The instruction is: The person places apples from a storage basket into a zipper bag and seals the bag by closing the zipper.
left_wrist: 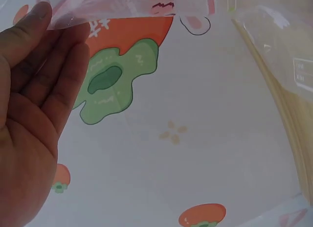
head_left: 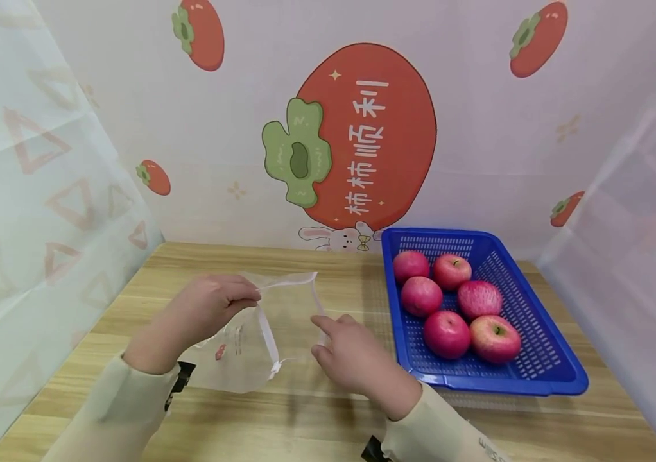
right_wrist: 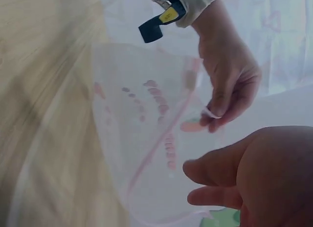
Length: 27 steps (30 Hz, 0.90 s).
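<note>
A see-through drawstring bag [head_left: 235, 369] with a pale band round its mouth and small red prints stands over the table, its mouth spread. My left hand [head_left: 203, 314] pinches the band at the left side of the mouth, thumb against fingers. In the left wrist view, the bag's edge lies between thumb and fingers of that left hand [left_wrist: 41, 90]. At the opposite side of the mouth is my right hand [head_left: 353, 356], index finger extended right at the band and thumb apart from it. The right wrist view shows the bag [right_wrist: 139, 119] beyond that right hand [right_wrist: 264, 173].
To the right sits a blue plastic basket [head_left: 486, 386] holding several red apples [head_left: 446, 335]. The wooden table [head_left: 241, 427] meets a printed cloth backdrop [head_left: 235, 128] at its rear, and pale cloth hangs along both sides.
</note>
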Tool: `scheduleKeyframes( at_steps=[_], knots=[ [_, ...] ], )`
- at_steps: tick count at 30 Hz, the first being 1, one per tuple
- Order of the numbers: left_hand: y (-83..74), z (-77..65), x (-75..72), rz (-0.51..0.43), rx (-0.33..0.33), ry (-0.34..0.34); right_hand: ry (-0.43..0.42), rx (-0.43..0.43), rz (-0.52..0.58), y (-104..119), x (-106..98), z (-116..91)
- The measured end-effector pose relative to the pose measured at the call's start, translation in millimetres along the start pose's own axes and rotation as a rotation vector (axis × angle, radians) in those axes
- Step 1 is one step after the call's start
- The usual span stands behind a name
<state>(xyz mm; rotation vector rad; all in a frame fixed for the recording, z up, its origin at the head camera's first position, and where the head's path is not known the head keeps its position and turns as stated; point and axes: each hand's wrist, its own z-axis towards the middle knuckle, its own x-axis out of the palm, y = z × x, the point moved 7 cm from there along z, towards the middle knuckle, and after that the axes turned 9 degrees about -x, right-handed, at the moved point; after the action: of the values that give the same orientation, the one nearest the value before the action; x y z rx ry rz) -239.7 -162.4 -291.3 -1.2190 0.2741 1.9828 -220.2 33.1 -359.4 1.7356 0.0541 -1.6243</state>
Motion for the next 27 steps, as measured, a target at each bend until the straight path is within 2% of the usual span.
scheduleKeyframes(
  at_steps=[5, 12, 16, 22, 27],
  knots=[
    [1.4, 1.8, 2.5, 0.000, -0.027, -0.029, -0.005, -0.044, 0.004, -2, -26, -12],
    [2.2, 2.9, 4.8, -0.011, -0.052, -0.058, -0.106, -0.139, 0.114, -27, -75, -35],
    [1.5, 4.0, 6.8, -0.017, -0.071, -0.042, -0.121, -0.141, 0.210, -57, -100, -49],
    [0.3, 4.9, 8.1, -0.019, -0.077, -0.025, -0.103, -0.012, 0.295, -117, -141, -78],
    [0.0, 4.6, 8.1, -0.020, -0.068, -0.034, -0.077, 0.069, 0.428, -170, -161, -105]
  ],
)
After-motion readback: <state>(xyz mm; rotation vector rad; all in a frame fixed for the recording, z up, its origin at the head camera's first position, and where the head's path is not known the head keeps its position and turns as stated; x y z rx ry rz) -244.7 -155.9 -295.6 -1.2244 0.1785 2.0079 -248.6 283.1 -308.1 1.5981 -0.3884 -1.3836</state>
